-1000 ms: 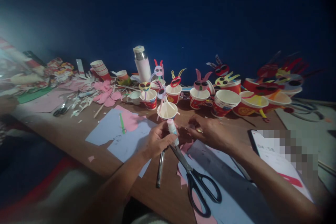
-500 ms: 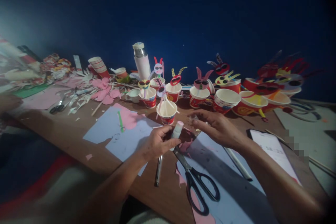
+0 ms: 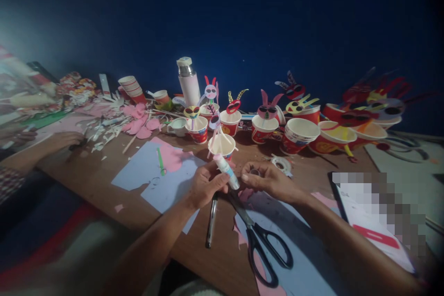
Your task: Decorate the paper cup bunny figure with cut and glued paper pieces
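Nearest lie black scissors (image 3: 263, 245) on pale paper (image 3: 305, 259), a pen (image 3: 211, 219) just to their left. Above them the left hand (image 3: 204, 182) pinches a tilted glue stick (image 3: 226, 171) between thumb and curled fingers — the right hand (image 3: 265, 178), fingers curled together, touches its lower end. Beyond stands a paper cup (image 3: 222, 145) with sticks, then decorated cups and a flask (image 3: 189, 82) — far left, another person's hand (image 3: 64, 138).

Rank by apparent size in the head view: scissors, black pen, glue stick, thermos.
1. scissors, the largest, though they lie nearest the camera.
2. black pen and thermos, too close to separate; the thermos stands far back, so it is likely bigger in reality.
3. glue stick, held in the left hand, the smallest.
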Action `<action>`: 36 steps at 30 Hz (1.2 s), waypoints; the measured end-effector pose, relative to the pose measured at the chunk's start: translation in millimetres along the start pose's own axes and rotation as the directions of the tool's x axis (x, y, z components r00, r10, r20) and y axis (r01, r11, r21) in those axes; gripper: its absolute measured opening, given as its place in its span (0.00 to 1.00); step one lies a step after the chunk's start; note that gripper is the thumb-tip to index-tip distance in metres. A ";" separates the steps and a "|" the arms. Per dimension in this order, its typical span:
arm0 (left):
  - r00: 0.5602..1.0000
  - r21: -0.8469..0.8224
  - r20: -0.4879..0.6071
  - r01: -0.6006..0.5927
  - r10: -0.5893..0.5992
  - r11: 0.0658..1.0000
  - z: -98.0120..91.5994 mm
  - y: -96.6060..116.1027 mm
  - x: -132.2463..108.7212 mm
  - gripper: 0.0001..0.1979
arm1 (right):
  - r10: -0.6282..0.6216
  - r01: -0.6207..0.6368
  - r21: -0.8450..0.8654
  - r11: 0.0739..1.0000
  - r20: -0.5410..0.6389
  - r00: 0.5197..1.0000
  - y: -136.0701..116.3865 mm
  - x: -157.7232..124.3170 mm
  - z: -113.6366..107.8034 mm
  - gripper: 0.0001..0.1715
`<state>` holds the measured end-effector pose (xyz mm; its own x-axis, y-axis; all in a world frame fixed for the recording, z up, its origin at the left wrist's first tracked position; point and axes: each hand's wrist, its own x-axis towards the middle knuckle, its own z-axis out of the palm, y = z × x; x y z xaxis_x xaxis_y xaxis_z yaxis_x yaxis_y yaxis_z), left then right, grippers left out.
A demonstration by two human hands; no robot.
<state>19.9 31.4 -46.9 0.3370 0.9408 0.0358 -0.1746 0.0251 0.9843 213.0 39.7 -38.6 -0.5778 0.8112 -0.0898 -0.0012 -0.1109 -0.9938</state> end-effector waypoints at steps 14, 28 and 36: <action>0.993 -0.058 -0.087 -0.084 0.079 0.995 -4.3 -2.9 1.2 0.16 | 0.042 -0.081 0.264 0.961 0.150 0.988 19.0 5.4 17.8 0.21; 0.992 -0.088 -0.117 -0.053 0.043 0.995 -2.8 -4.1 2.2 0.16 | -0.015 0.015 0.181 0.983 -0.001 1.000 11.1 -0.2 26.2 0.19; 0.992 -0.055 -0.127 -0.029 0.022 0.998 -2.4 -5.2 2.2 0.17 | -0.012 0.014 0.056 0.998 -0.041 0.999 7.7 1.4 22.0 0.19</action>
<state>19.4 34.1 -52.3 0.2126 0.9765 0.0349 -0.2345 0.0163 0.9720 194.2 27.4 -45.0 -0.5435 0.8355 -0.0804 -0.0551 -0.1311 -0.9898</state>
